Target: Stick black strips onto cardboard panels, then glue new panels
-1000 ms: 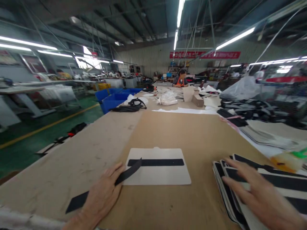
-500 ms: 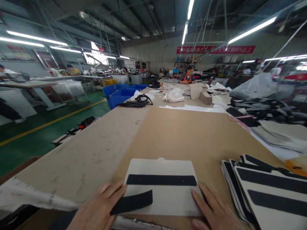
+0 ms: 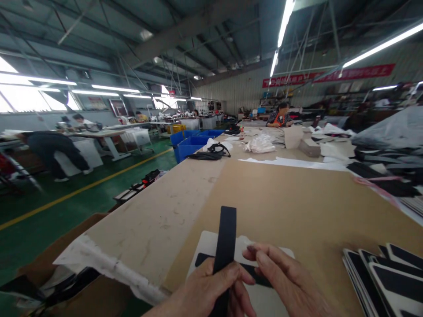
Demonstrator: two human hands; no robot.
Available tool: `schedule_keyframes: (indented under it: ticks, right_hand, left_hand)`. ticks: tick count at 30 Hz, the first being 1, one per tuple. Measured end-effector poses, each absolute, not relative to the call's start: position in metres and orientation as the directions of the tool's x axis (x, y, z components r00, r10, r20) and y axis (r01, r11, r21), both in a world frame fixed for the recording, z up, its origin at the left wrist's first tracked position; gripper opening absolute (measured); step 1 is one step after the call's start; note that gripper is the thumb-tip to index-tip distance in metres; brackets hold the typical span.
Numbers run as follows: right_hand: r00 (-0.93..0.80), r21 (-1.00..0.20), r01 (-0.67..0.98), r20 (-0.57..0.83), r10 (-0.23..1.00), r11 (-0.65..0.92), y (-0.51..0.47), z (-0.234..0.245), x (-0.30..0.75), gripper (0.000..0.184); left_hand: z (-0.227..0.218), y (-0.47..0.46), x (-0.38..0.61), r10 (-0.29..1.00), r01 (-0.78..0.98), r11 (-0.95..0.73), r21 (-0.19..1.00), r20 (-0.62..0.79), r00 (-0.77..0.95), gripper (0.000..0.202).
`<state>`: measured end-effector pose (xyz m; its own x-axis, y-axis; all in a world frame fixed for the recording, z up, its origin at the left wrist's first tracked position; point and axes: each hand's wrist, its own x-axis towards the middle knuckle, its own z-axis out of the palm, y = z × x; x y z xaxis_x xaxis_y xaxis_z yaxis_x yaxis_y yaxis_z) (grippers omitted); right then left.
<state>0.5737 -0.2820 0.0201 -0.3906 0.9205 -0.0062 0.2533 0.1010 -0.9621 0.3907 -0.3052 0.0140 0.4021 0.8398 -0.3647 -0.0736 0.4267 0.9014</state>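
My left hand [image 3: 228,281] grips a black strip [image 3: 227,233], which stands up on end from between the thumb and fingers. Just right of it, my right hand [image 3: 280,273] has its thumb and forefinger drawn together in a pinch; whether anything is between the tips is too small to tell. Beneath both hands lies a white board [image 3: 203,246] with rounded corners, on the brown tabletop. One black band [image 3: 261,277] crosses this board, partly covered by my hands and the raised strip.
A stack of white boards with black bands [image 3: 390,277] lies at the right. Further along the table [image 3: 280,198] are a clear plastic bag [image 3: 261,144] and black straps [image 3: 213,152]. Blue bins [image 3: 193,145] stand left of it. An open carton [image 3: 92,290] is at lower left. A person [image 3: 279,116] sits at the far end.
My left hand has lifted the black strip off the board and turned it upright. My right hand has left the board's right edge and come in beside the strip. The view has swung left.
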Motion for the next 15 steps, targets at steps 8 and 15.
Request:
schedule_keyframes:
  ticks: [8, 15]
  right_hand:
    - [-0.278, -0.902, -0.288, -0.243, 0.929, -0.322, -0.270, 0.025, 0.579, 0.040]
    - [-0.069, -0.918, -0.290, -0.260, 0.963, -0.268, -0.249, 0.052, 0.599, 0.034]
  left_hand:
    - [-0.002, -0.312, 0.406, 0.794, 0.147, 0.341, 0.928, -0.368, 0.484, 0.055]
    - [-0.025, -0.314, 0.380, 0.806, 0.087, 0.436, 0.896, -0.432, 0.406, 0.045]
